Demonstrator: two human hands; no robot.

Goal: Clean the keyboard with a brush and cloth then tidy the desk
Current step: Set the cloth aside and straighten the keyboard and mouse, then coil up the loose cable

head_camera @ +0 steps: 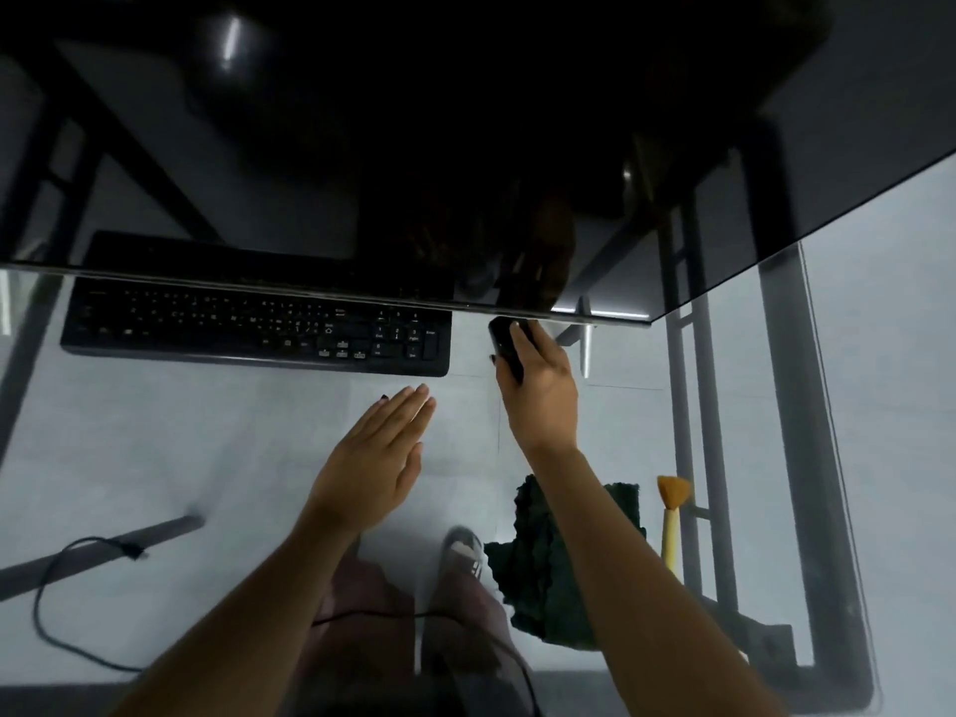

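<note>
Overhead, a dark monitor (414,147) fills the far part of the glass worktop (155,447), its lower edge overhanging the black keyboard (256,323). Nearer me, right of centre, the crumpled dark cloth (548,571) lies under my right forearm, with the yellow-handled brush (671,514) just beside it. My left hand (375,465) hovers flat, fingers together, holding nothing. My right hand (543,390) grips a black mouse (504,344) right of the keyboard.

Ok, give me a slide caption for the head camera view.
Right hand grips a black computer mouse beside the black keyboard on a glass desk; left hand hovers open.
</note>
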